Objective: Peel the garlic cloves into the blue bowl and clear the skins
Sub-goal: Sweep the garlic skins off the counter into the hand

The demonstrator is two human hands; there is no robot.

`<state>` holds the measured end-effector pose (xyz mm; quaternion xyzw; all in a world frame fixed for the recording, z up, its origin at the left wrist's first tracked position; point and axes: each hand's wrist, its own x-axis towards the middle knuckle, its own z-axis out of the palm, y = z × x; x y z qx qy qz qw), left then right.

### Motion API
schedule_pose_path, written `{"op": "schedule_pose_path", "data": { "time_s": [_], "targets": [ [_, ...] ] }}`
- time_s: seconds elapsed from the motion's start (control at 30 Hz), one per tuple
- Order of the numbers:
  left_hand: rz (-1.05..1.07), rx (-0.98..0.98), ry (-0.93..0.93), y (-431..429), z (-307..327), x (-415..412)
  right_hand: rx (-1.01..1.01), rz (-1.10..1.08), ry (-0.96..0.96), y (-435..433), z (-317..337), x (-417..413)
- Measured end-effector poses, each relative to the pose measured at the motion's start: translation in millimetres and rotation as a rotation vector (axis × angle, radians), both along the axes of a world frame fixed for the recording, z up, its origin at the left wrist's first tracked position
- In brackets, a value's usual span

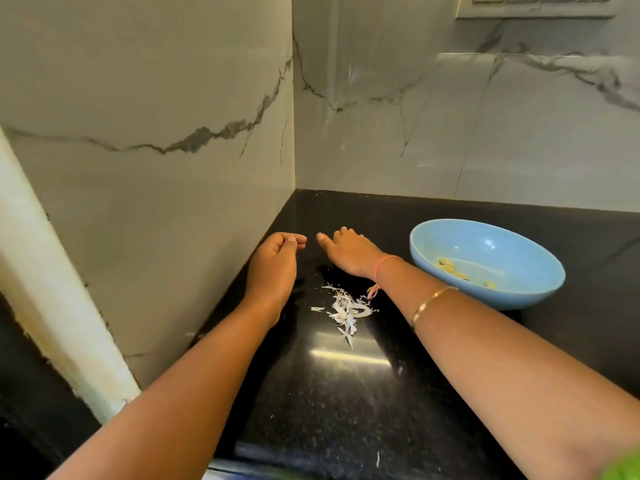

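A blue bowl (485, 261) stands on the black counter (346, 393) at the right, with several peeled garlic cloves (453, 268) inside. A small pile of white garlic skins (346, 308) lies on the counter between my forearms. My left hand (275, 261) is beyond the pile near the left wall, its fingers curled against the thumb, and I see nothing in it. My right hand (349, 252) is palm down just right of it, thumb pointing left, its fingers bent toward the counter with the tips hidden. The hands are a short gap apart.
Marble-patterned walls (173, 133) meet in a corner right behind my hands. A switch panel (540, 5) sits high on the back wall. A stray skin scrap (378, 459) lies near the counter's front edge. A white frame (62, 306) runs along the left.
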<state>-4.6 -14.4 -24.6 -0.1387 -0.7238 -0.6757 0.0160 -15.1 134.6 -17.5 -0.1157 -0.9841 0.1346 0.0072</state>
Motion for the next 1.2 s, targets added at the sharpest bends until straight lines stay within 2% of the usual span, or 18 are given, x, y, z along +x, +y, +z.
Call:
{"op": "schedule_pose_path", "data": {
  "time_s": [0.23,0.5,0.6,0.7,0.77,0.83,0.93,1.03,1.2],
  "targets": [
    [-0.159,-0.017,-0.012,-6,8,15,0.022,0.215,-0.080,-31,5,74],
    [-0.322,0.064,-0.195,-9,16,36,-0.019,0.346,-0.125,-57,8,128],
    [-0.321,0.131,-0.238,-5,15,53,-0.193,0.379,-0.084,-54,8,132],
    [-0.262,0.268,-0.300,-8,17,63,-0.431,0.262,0.088,-42,13,130],
    [-0.144,0.319,-0.312,-13,18,65,-0.345,0.190,0.121,-35,16,121],
    [-0.018,0.333,-0.313,-19,17,63,-0.204,0.173,0.031,-36,18,111],
    [0.045,0.427,-0.366,-27,17,67,-0.096,0.155,-0.058,-50,14,96],
    [0.067,0.511,-0.399,-35,17,73,-0.061,0.258,-0.052,-64,10,103],
    [0.089,0.530,-0.379,-39,16,87,-0.103,0.400,-0.072,-68,10,132]
  ]
}}
